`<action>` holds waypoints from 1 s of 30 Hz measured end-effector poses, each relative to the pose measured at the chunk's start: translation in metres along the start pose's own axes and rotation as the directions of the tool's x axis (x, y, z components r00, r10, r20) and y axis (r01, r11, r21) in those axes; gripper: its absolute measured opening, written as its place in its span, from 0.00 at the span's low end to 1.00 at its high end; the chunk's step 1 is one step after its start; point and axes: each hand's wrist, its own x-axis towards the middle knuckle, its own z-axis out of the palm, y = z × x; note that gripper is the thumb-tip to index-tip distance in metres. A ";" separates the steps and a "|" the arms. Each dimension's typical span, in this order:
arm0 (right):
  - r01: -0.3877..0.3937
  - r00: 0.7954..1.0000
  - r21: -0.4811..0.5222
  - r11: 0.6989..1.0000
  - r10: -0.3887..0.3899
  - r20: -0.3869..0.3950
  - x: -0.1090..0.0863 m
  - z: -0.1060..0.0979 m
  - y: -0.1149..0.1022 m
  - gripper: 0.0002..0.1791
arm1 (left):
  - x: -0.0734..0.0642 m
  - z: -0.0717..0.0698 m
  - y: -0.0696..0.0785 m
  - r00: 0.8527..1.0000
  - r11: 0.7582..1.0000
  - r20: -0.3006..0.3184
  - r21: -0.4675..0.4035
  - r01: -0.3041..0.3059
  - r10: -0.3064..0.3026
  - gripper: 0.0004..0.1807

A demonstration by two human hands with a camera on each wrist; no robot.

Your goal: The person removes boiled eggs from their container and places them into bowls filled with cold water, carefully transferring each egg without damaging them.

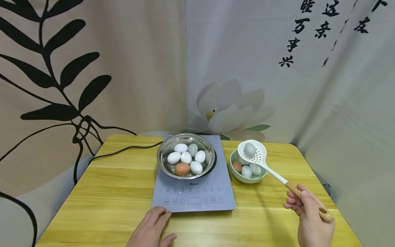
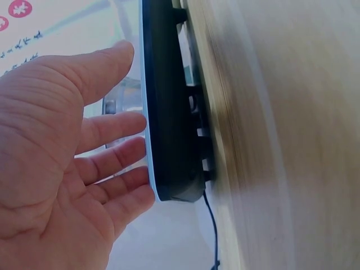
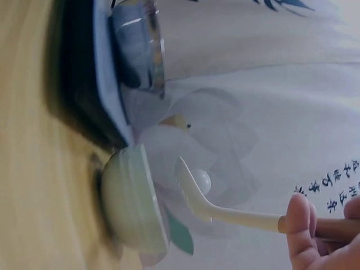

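My right hand [image 1: 314, 216] grips the wooden handle of a white slotted ladle [image 1: 273, 174]. A pale grey-green egg [image 1: 250, 150] rests in the ladle's perforated head, which is raised over a light green bowl [image 1: 248, 179]. Inside that bowl sit a brown egg [image 1: 236, 166] and several pale ones, partly hidden by the ladle. My left hand [image 1: 151, 228] touches the front left corner of a grey induction cooktop [image 1: 192, 197], fingers extended. On the cooktop stands a steel pot [image 1: 160, 159] of several white eggs, one greenish egg [image 1: 192, 149] and a brown egg [image 1: 182, 169].
Everything stands on a yellow wooden table [image 1: 117, 192]. A black cable [image 1: 129, 147] runs left from behind the pot over the table edge. Printed curtains [image 1: 148, 68] hang right behind the table and along its right side.
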 end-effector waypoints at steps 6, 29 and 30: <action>0.013 0.998 -0.074 0.997 -0.018 -0.066 0.001 -0.006 0.010 0.15 | -0.001 0.000 0.000 1.000 1.000 0.002 -0.004 0.009 -0.009 0.34; 0.326 0.942 -0.519 0.790 -0.314 0.114 -0.026 0.012 0.030 0.16 | -0.002 0.002 -0.003 0.997 0.999 -0.054 0.030 -0.044 0.046 0.35; 0.347 0.934 -0.529 0.775 -0.334 0.125 -0.027 0.013 0.031 0.16 | -0.001 0.003 -0.004 0.997 0.999 -0.056 0.028 -0.045 0.047 0.35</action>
